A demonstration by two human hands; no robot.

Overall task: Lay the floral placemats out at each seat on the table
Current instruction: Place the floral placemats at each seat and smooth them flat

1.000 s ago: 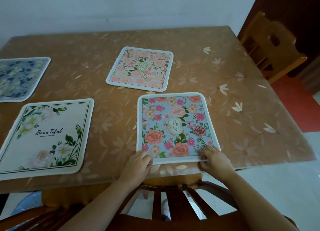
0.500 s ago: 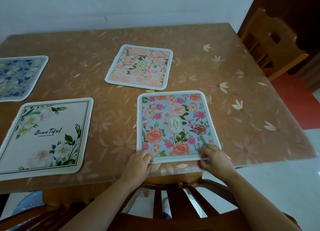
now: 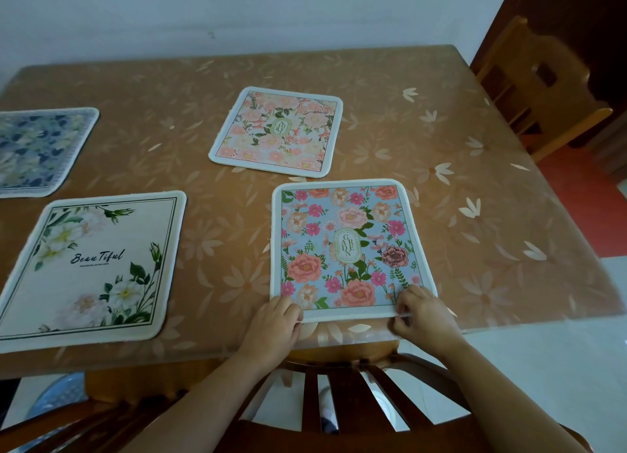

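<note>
Your left hand (image 3: 274, 323) and right hand (image 3: 424, 313) each pinched a near corner of the blue placemat (image 3: 346, 245), lower centre | brown flowered table (image 3: 475, 181) stood against white wall (image 3: 237, 11) | wooden chair (image 3: 543, 89) upper right

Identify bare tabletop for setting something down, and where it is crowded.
Free: the strip from the Garden placemat and pink placemat to the table's right edge; the far band by the wall. Crowded: the near edge, where left hand and right hand hold the Garden placemat.
</note>
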